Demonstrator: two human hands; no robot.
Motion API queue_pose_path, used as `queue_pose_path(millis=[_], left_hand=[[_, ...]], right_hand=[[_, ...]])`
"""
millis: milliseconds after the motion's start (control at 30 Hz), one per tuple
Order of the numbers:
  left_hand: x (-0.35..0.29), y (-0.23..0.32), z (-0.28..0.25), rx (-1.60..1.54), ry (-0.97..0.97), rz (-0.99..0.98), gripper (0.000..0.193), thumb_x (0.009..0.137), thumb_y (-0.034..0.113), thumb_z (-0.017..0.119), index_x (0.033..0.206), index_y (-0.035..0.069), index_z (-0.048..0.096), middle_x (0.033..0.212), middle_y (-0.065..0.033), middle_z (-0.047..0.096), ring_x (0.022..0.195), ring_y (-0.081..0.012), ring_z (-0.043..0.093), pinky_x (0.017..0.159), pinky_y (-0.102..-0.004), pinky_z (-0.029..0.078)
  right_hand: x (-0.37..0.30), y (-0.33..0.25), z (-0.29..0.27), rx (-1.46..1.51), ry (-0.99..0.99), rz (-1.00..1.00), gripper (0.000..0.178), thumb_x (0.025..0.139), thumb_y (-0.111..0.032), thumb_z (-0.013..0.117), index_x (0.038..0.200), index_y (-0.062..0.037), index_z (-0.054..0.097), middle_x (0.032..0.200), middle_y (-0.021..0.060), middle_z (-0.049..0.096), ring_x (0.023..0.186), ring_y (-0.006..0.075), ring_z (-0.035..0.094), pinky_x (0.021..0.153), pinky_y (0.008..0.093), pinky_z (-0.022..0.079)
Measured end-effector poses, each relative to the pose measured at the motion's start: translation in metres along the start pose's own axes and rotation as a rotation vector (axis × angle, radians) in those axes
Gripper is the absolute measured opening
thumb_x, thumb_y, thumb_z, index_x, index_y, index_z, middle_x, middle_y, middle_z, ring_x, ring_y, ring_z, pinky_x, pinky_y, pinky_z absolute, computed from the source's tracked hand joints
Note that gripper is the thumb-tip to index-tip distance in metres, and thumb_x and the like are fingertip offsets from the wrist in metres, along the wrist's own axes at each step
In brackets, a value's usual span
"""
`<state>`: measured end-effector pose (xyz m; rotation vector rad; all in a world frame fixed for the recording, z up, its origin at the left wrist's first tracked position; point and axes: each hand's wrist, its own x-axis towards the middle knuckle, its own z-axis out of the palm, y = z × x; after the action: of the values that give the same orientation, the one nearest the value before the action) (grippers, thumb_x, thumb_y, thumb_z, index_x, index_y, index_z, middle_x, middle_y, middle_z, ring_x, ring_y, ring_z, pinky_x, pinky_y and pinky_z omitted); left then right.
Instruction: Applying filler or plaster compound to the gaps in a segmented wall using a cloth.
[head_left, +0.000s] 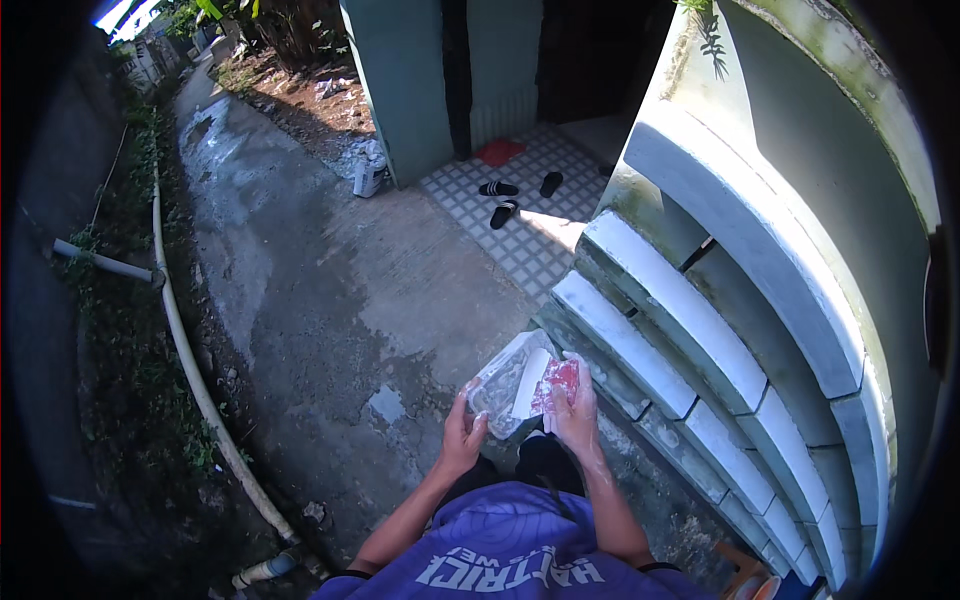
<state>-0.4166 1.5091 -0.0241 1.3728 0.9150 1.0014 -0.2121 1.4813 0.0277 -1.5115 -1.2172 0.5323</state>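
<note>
Fingers of my left hand half-curled, gripping clear container between 5 and 6 o'clock. My right hand pinches red-and-white flat piece over its 3 o'clock side. Stepped ledges near, 3 o'clock; open concrete path toward 10.

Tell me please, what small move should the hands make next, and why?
Probably the right hand should draw the flat red-and-white piece lightly along the rim of the clear plastic container, while the left hand steadies it. The piece's white edge overlaps the container in this view, and white marks cover its red part, so loose residue might drop inside.
</note>
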Motion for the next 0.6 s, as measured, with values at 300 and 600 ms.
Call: queue_pose_path(millis=[300,600], left_hand=[[-0.025,0.023,-0.009,-0.16,0.037,-0.146,0.054,0.097,0.008,0.045,0.148,0.003,0.027,0.142,-0.0105,0.041,0.111,-0.012,0.048,0.072,-0.021,0.046],[-0.029,0.03,0.002,-0.002,0.124,-0.052,0.055,0.1,0.018,0.041,0.15,0.005,0.023,0.144,-0.0086,0.039,0.114,-0.0141,0.051,0.069,-0.0218,0.052]], right_hand=[[0.013,-0.023,-0.016,0.001,-0.277,0.052,0.046,0.092,-0.005,0.05,0.136,0.0,0.039,0.086,0.0173,0.066,0.061,0.0228,0.064,0.057,0.0378,0.051],[0.033,-0.032,-0.033,0.047,-0.452,0.053,0.046,0.09,-0.003,0.051,0.135,-0.002,0.043,0.097,0.0123,0.064,0.082,0.0185,0.061,0.076,0.0343,0.05]])
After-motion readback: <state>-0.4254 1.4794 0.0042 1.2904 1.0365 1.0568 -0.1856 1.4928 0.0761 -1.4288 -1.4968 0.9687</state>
